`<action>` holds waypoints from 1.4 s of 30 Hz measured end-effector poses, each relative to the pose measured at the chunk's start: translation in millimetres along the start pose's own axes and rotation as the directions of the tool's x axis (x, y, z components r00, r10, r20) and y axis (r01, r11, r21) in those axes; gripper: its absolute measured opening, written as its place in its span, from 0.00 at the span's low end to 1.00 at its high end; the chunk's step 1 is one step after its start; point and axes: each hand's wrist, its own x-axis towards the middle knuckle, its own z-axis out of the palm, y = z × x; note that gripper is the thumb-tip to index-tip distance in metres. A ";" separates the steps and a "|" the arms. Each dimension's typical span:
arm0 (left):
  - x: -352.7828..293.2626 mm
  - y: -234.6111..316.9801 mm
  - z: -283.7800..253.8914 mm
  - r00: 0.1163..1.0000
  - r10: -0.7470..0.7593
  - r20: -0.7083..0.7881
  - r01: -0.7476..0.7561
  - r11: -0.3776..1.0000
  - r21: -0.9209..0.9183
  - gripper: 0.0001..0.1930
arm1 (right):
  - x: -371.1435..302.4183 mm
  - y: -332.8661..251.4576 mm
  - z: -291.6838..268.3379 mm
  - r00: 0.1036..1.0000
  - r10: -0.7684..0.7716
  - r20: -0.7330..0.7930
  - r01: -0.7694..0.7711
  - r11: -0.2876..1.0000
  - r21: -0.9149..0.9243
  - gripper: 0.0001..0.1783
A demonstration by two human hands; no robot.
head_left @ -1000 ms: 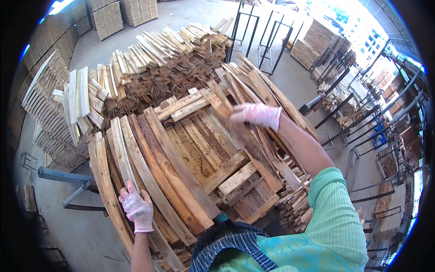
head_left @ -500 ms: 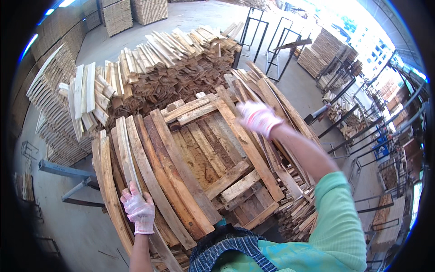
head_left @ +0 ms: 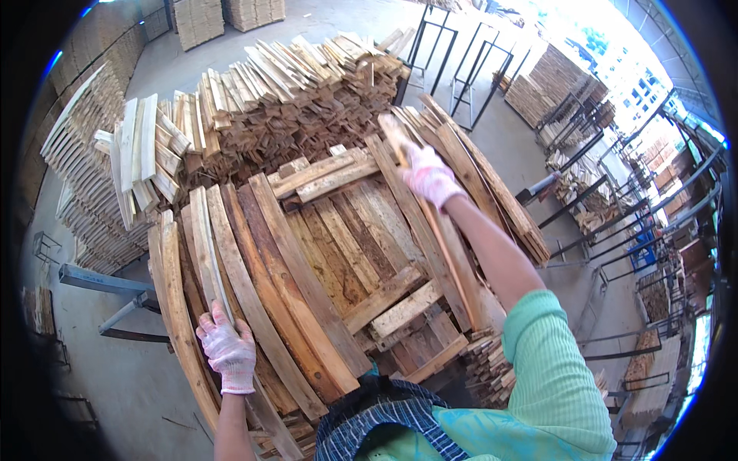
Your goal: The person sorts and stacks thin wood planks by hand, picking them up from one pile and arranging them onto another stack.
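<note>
My left hand, in a white and pink knit glove, rests on a narrow wooden plank. Its thumb lies on one side of the plank and its fingers on the other. Farther off, my right hand, gloved alike, grips a wooden board near its far end; part of the board is hidden by the hand and forearm. Beside my left hand lie several long brown boards, side by side. Between the hands is a recessed layer of planks, crossed by short wood pieces.
A large heap of cut wood stands beyond, with stacked slats at the far left. Black metal frames rise at the far right. A blue-grey metal bar juts out at the left. Loose boards lie beyond my right hand.
My right hand, blurred by motion before, has come slightly left and closed on a board, which now stands out tilted from the others. My left hand stays on its plank.
</note>
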 end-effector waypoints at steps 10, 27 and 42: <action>2.0 2.0 -4.2 0.994 0.059 -0.092 -0.065 0.996 -0.064 0.29 | 26.3 45.9 28.8 0.998 -0.046 -0.043 0.027 0.930 -0.367 0.42; 8.5 13.9 1.2 0.996 0.079 -0.040 -0.080 0.997 -0.019 0.31 | -42.6 -102.4 178.1 0.931 -0.346 0.118 0.317 0.925 0.208 0.34; 3.9 4.2 0.0 0.999 0.040 0.017 -0.039 0.999 -0.023 0.31 | 1.6 105.0 30.2 0.992 -0.119 0.031 0.113 0.984 0.139 0.43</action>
